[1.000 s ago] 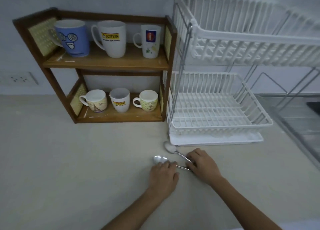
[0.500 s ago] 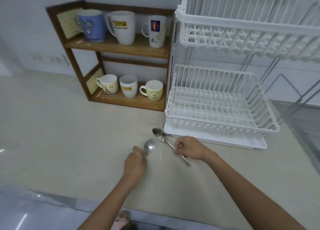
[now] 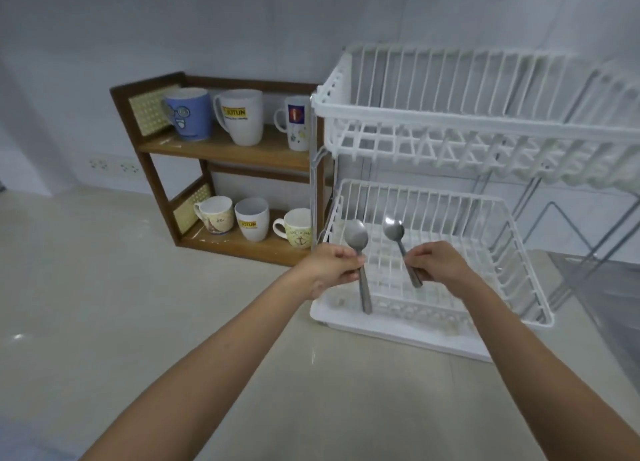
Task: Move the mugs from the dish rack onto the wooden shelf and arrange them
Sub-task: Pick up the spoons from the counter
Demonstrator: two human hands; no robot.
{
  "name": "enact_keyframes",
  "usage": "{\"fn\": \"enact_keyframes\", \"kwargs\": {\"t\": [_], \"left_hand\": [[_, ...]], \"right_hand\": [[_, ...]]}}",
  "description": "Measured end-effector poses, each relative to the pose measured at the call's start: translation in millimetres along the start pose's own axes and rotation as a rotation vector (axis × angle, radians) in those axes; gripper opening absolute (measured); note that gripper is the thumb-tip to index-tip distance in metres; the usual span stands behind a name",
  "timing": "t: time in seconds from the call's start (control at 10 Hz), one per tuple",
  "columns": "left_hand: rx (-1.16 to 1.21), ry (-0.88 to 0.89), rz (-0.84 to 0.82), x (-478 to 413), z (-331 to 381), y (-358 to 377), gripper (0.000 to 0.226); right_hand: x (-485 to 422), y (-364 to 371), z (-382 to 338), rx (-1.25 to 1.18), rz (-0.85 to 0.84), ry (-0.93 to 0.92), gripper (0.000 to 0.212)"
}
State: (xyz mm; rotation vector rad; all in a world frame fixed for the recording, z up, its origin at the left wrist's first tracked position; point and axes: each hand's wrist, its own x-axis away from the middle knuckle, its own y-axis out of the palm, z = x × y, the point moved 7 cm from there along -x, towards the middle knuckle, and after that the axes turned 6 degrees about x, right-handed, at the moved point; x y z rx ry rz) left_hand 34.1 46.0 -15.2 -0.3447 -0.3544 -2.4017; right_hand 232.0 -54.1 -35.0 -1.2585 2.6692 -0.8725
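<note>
The wooden shelf (image 3: 221,155) stands at the back left. Its top board carries a blue mug (image 3: 188,114), a white Jotun mug (image 3: 240,115) and a tall white mug (image 3: 297,122). On the bottom board sit a cream mug (image 3: 215,214), a small Jotun mug (image 3: 252,218) and a cream anchor mug (image 3: 297,227). The white two-tier dish rack (image 3: 519,245) to the right holds no mugs. My left hand (image 3: 332,265) grips a metal spoon (image 3: 356,238) upright. My right hand (image 3: 437,263) grips a second spoon (image 3: 394,232), both in front of the lower rack basket.
A beige countertop (image 3: 138,322) stretches in front and to the left. Wall sockets (image 3: 114,165) sit left of the shelf. A white drip tray (image 3: 398,337) lies under the rack. A steel sink edge (image 3: 602,294) borders the far right.
Both hands picked the two spoons up off the counter and raised them upright in front of the lower rack basket. The camera view pulled back and shifted.
</note>
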Motion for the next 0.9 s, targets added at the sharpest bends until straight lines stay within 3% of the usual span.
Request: {"fn": "enact_keyframes", "kwargs": {"t": [0.1,0.3,0.4,0.5,0.7,0.9], "left_hand": [[0.045,-0.044,0.082,-34.8,1.8,5.6,0.013],[-0.078,-0.123,0.265,-99.6,-26.1,7.0,0.005],[-0.129,-0.18,0.308,-116.6,-48.1,8.3,0.022],[-0.187,-0.196,0.321,-120.8,-56.0,7.0,0.018],[-0.344,-0.118,0.363,-123.8,-53.9,10.0,0.008],[-0.663,-0.007,0.394,-112.5,-41.9,12.0,0.04]], "right_hand": [[-19.0,5.4,8.6,0.041,0.002,0.044,0.01],[-45.7,19.3,34.7,0.111,0.019,0.138,0.011],[-53.1,29.2,45.3,0.168,-0.012,0.116,0.015],[-54.0,33.1,46.9,0.209,-0.006,0.091,0.014],[-57.3,27.8,47.6,0.272,0.044,0.068,0.006],[-40.4,28.1,44.0,0.271,0.07,0.127,0.013]]}}
